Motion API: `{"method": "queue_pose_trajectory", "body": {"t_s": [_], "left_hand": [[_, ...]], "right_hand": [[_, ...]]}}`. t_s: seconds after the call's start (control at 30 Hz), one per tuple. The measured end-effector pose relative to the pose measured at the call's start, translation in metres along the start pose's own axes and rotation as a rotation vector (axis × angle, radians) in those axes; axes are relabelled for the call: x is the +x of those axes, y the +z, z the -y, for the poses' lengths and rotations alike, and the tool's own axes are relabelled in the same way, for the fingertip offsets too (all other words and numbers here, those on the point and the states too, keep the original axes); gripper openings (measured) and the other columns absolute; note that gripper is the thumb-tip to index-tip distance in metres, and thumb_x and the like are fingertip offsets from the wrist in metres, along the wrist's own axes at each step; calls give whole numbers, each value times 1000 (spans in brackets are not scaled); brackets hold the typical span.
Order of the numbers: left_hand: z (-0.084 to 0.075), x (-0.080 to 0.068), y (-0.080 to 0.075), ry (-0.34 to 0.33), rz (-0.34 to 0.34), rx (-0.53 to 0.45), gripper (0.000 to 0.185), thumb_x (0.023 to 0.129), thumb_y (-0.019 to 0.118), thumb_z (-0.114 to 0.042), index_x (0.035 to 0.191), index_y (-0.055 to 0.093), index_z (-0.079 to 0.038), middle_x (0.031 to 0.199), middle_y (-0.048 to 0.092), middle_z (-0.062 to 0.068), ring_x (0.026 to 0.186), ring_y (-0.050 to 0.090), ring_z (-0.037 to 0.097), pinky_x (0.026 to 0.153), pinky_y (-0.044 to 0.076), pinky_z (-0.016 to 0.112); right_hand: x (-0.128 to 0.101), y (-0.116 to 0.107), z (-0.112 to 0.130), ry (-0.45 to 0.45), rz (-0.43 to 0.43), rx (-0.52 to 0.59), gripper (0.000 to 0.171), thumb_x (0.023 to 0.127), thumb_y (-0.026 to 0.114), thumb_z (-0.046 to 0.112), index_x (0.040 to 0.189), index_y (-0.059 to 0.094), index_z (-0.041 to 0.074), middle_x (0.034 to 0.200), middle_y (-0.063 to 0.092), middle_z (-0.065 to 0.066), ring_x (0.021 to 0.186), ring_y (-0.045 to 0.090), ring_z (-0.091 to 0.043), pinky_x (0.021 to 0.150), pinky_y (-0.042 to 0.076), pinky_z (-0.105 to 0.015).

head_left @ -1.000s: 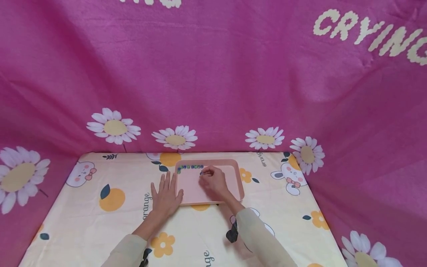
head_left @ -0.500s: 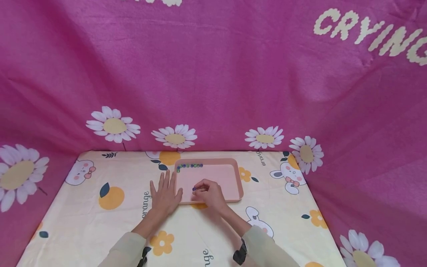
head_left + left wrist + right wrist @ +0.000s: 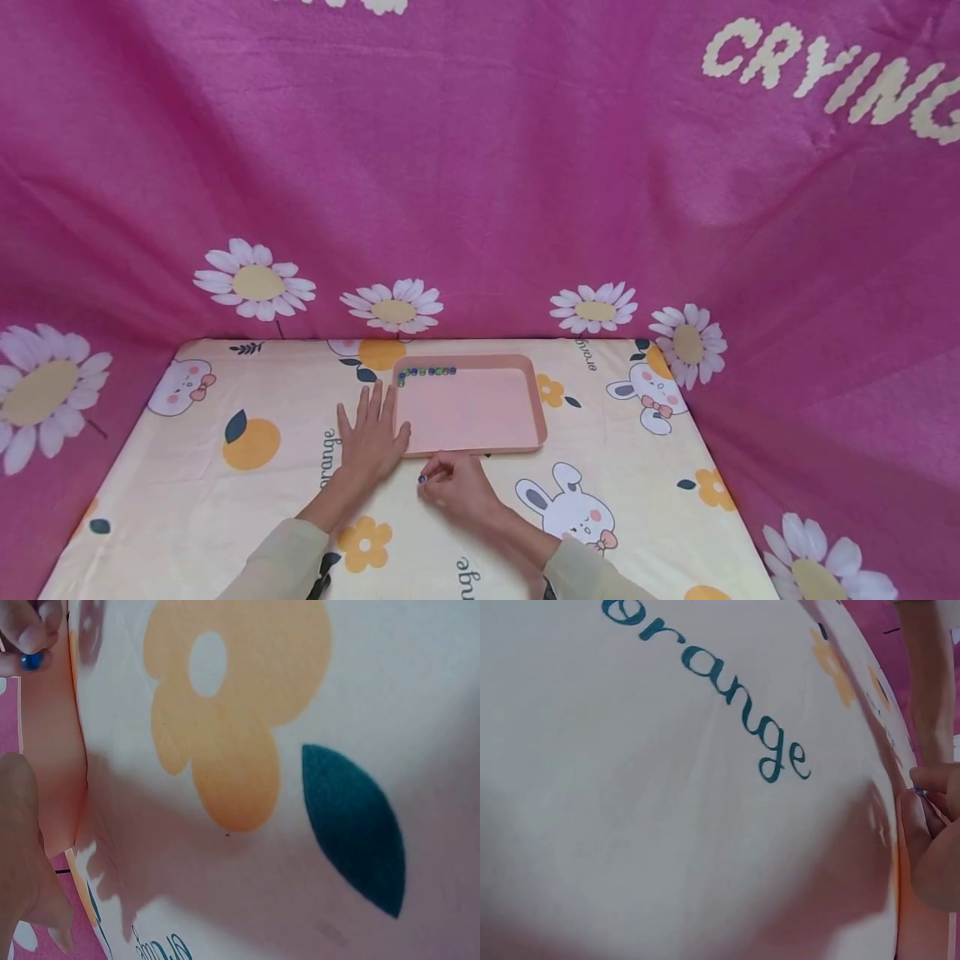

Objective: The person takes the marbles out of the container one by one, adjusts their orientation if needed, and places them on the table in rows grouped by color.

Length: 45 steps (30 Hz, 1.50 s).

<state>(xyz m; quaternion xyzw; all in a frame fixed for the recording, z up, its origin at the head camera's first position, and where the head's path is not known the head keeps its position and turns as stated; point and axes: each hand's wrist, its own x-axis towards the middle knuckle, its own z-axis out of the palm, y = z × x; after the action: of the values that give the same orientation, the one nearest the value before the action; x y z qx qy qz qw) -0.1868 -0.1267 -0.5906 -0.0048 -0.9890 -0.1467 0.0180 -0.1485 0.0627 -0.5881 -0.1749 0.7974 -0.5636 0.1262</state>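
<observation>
In the head view, a shallow pink tray (image 3: 480, 412) lies on the table, with a line of several small blue and green marbles (image 3: 431, 372) along its far edge and bending round the far left corner. My left hand (image 3: 371, 437) rests with spread fingers against the tray's left side, the thumb at the rim. Just in front of the tray's near edge, my right hand (image 3: 461, 487) pinches one blue marble (image 3: 422, 479) between thumb and fingertips. The left wrist view shows that pinched marble (image 3: 31, 661) as shiny and round.
A cream tablecloth (image 3: 187, 508) printed with oranges, flowers and rabbits covers the table. Behind and beside it hangs a magenta curtain (image 3: 480, 183) with daisies and lettering.
My right hand has moved from the tray's far row toward me, across the tray and over its near edge, holding the marble. The left hand has stayed at the tray's left side.
</observation>
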Motion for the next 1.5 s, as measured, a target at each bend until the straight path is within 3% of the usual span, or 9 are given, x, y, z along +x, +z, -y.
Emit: {"method": "queue_pose_trajectory", "body": {"t_s": [0.2,0.43,0.8,1.27,1.5], "left_hand": [[0,-1,-1,4,-5,5,77,98,50,-45,159,23,-6,164,18,18,150,10,38,112,-1,70],[-1,0,2,8,-21,11,77,98,50,-47,159,24,-7,163,20,18,150,12,38,112,3,70],[0,0,0,6,-13,9,77,98,51,-45,159,24,-6,164,17,19,150,11,39,112,-1,70],[1,0,0,11,-21,6,76,98,51,-44,158,25,-6,163,18,18,150,12,39,112,0,70],[0,0,1,14,-27,5,76,98,51,-44,158,25,-6,163,19,19,150,12,39,112,0,71]], "right_hand": [[-1,4,-9,-28,7,-63,16,76,77,-5,82,72,10,68,66,7,62,59,-1,61,51,-19],[-3,6,-16,9,27,-75,16,78,78,-6,82,72,9,71,67,8,65,61,-1,60,52,-19],[-1,8,-14,12,43,-135,18,77,77,-7,82,73,10,69,64,10,63,57,0,58,49,-17],[0,6,-13,16,83,-115,17,76,77,-7,86,74,6,71,63,9,64,55,0,59,49,-17],[1,1,-7,15,47,-76,15,80,72,-5,90,73,5,76,66,4,68,58,-2,63,50,-18]]}}
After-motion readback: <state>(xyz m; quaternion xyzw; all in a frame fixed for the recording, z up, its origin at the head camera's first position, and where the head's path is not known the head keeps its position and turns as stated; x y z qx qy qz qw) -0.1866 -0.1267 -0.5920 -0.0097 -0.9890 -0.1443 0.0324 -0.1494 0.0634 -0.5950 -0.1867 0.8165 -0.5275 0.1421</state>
